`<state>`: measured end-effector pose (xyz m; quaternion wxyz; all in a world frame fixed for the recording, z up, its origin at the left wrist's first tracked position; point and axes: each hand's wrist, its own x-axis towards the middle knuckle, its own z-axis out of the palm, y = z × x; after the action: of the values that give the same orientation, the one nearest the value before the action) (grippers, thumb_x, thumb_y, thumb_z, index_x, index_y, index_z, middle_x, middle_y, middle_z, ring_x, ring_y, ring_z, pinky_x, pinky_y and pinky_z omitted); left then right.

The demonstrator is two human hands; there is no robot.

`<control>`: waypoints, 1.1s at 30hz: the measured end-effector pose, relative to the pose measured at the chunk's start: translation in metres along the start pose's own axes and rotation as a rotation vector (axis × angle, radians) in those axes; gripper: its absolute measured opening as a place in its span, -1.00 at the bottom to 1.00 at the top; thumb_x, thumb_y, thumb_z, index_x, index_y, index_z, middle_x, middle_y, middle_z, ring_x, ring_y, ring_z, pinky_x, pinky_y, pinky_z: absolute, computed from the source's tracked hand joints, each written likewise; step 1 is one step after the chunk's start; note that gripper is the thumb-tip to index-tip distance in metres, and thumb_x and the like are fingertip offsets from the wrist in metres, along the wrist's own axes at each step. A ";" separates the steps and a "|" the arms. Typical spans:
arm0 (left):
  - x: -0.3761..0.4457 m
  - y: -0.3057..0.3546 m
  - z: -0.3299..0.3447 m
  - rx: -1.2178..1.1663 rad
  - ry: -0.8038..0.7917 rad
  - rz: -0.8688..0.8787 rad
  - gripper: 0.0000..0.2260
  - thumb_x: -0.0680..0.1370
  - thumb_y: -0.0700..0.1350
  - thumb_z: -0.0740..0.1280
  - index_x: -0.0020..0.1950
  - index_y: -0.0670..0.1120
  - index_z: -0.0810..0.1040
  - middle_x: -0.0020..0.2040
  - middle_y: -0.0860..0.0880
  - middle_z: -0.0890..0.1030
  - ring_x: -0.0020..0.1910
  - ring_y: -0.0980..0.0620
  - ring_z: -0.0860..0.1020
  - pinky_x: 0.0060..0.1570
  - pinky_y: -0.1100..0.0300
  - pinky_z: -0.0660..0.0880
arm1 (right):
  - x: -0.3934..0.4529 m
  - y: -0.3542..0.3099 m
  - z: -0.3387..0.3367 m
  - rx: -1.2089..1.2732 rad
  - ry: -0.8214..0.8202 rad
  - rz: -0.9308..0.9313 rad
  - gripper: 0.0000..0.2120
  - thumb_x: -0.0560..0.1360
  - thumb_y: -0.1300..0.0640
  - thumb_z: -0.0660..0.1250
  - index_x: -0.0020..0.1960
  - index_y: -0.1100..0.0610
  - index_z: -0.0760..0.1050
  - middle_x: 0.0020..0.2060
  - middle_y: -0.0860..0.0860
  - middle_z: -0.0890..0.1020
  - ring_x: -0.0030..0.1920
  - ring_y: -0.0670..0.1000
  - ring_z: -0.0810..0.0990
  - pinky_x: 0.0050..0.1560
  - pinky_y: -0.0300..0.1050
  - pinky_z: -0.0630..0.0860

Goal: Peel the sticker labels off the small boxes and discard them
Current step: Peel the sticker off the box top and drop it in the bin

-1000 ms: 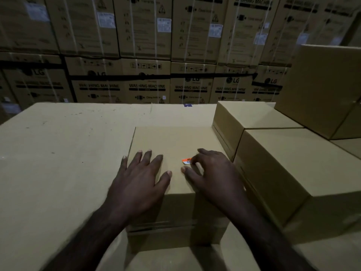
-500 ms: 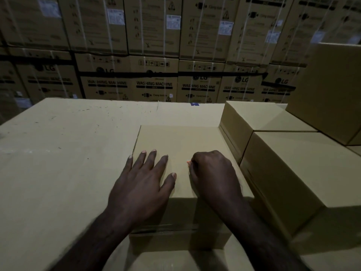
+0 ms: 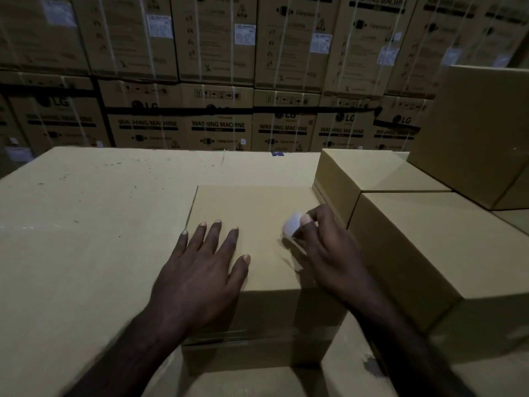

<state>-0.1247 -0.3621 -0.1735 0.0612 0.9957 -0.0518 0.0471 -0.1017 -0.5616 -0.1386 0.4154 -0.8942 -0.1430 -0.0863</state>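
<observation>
A small plain cardboard box (image 3: 257, 207) sits in front of me on a large cardboard surface (image 3: 86, 224). My left hand (image 3: 200, 270) lies flat on the box's top with its fingers spread. My right hand (image 3: 323, 247) pinches a sticker label (image 3: 291, 227) between thumb and fingers; the label is curled up with its white back showing, lifted off the box top at its upper end. Whether its lower end still sticks to the box I cannot tell.
Two more plain boxes (image 3: 372, 173) (image 3: 435, 253) stand close on the right of the box, a bigger one (image 3: 481, 133) behind them. A wall of stacked washing machine cartons (image 3: 217, 81) fills the background. A small blue item (image 3: 277, 153) lies at the surface's far edge.
The orange sticker lay flat under my right fingertips a second ago; my right hand closed over it and has now pulled it up, white side out. My left hand stayed flat.
</observation>
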 end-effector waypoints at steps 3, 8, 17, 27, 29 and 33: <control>0.000 0.001 -0.001 0.010 -0.006 -0.009 -0.24 0.39 0.34 -0.42 0.57 0.13 -0.20 0.59 -0.01 -0.16 0.56 -0.01 -0.19 0.49 0.02 -0.21 | -0.004 0.000 0.006 -0.208 -0.153 -0.086 -0.86 0.66 0.05 0.06 0.16 0.08 0.27 -0.06 -0.03 0.48 -0.15 -0.09 0.51 -0.29 -0.27 0.41; -0.001 0.001 0.000 0.021 -0.007 -0.023 -0.33 0.47 0.30 -0.35 0.56 0.13 -0.21 0.59 0.00 -0.18 0.55 0.01 -0.20 0.48 0.03 -0.22 | -0.007 -0.016 0.010 -0.217 -0.325 -0.122 -0.80 0.66 0.06 0.06 0.23 0.12 0.29 -0.04 -0.13 0.36 -0.19 -0.23 0.37 0.25 0.05 0.34; -0.001 0.000 0.000 0.003 0.001 -0.008 -0.26 0.39 0.28 -0.42 0.57 0.11 -0.18 0.59 -0.01 -0.15 0.56 0.00 -0.17 0.49 0.03 -0.21 | 0.010 -0.003 -0.006 -0.215 -0.217 0.002 -0.76 0.65 0.03 0.07 0.17 0.14 0.40 -0.08 -0.13 0.52 -0.01 -0.05 0.54 0.39 0.26 0.27; -0.002 0.002 -0.002 -0.004 -0.013 -0.014 -0.33 0.47 0.24 -0.31 0.58 0.09 -0.15 0.59 -0.02 -0.13 0.56 -0.01 -0.15 0.50 0.02 -0.18 | 0.006 0.004 -0.009 -0.232 -0.139 -0.002 -0.78 0.65 0.06 0.04 0.03 0.13 0.42 -0.07 -0.05 0.57 0.01 0.01 0.58 0.36 0.29 0.30; -0.002 0.002 -0.002 0.002 -0.017 -0.015 -0.34 0.47 0.24 -0.31 0.58 0.09 -0.15 0.59 -0.02 -0.13 0.56 -0.01 -0.15 0.50 0.01 -0.18 | 0.012 0.001 -0.008 -0.255 -0.121 0.007 -0.75 0.66 0.08 0.04 0.09 0.17 0.44 -0.01 0.03 0.58 0.05 0.07 0.58 0.35 0.28 0.29; -0.001 0.002 -0.001 0.029 -0.011 -0.025 -0.41 0.55 0.23 -0.29 0.58 0.09 -0.16 0.59 -0.03 -0.14 0.56 -0.02 -0.15 0.50 0.01 -0.17 | 0.007 -0.013 0.011 -0.251 -0.205 -0.079 -0.77 0.67 0.08 0.05 0.16 0.16 0.42 0.06 0.06 0.56 0.08 0.07 0.55 0.47 0.20 0.10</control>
<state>-0.1261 -0.3637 -0.1726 0.0471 0.9973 -0.0390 0.0417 -0.0988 -0.5435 -0.1346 0.2799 -0.9368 -0.2080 -0.0280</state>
